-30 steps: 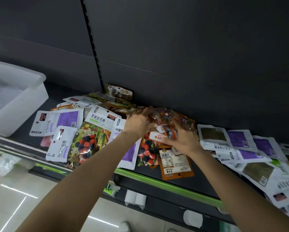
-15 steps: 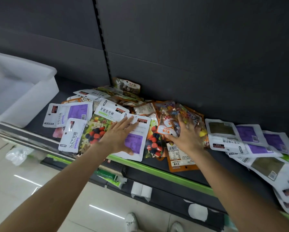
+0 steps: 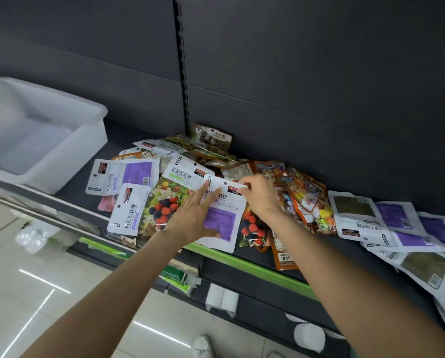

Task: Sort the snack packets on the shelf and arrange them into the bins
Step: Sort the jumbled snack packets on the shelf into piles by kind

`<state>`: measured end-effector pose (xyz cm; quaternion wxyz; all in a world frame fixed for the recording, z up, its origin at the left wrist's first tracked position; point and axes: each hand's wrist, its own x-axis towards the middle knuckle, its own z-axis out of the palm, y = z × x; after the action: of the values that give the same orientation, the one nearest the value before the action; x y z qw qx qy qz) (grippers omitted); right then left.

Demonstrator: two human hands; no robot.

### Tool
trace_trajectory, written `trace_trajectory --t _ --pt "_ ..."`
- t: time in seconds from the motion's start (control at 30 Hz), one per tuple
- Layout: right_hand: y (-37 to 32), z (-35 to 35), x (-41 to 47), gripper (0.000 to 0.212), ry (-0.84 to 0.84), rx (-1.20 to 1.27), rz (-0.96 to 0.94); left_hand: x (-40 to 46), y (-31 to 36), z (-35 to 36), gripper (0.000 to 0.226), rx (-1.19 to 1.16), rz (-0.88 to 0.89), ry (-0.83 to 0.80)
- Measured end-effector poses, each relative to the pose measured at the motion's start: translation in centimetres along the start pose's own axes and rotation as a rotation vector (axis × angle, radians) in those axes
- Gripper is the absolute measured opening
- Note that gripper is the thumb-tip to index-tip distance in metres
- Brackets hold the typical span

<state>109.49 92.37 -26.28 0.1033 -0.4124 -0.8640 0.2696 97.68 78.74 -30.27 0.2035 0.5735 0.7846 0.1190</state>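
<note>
On the dark shelf (image 3: pixel 128 140), the left hand (image 3: pixel 190 215) lies flat-fingered on a white-and-purple "ZIRAN" soft-candy packet (image 3: pixel 222 215) whose top edge the right hand (image 3: pixel 258 195) pinches, atop the packet pile right of the translucent white plastic bin (image 3: pixel 69 156).

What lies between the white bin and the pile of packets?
In the head view, only bare dark shelf separates the white bin from the pile of packets.
</note>
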Motion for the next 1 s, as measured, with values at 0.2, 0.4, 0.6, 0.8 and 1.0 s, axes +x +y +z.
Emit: trace_trajectory --t 0.2,0.4,0.6,0.8,1.0 --pt "3.6 -4.6 -4.3 0.018 0.248 0.138 0.150 0.3 0.4 -0.6 0.090 -0.210 -0.006 0.106" --pt "7.9 -5.6 -5.3 0.013 0.240 0.082 0.284 2.2 0.6 -0.8 0.083 0.214 -0.019 -0.091" --pt "8.7 -5.0 -5.6 0.016 0.229 0.065 0.318 2.9 1.9 -0.8 0.070 0.202 -0.048 -0.018" --pt "9.0 -4.9 -6.0 0.008 0.262 0.208 0.357 3.7 2.5 -3.1 0.017 -0.273 -0.122 0.118" --pt "9.7 -6.2 -6.6 0.016 0.284 0.543 0.479 4.3 6.8 -6.5 0.017 -0.481 -0.131 0.486"
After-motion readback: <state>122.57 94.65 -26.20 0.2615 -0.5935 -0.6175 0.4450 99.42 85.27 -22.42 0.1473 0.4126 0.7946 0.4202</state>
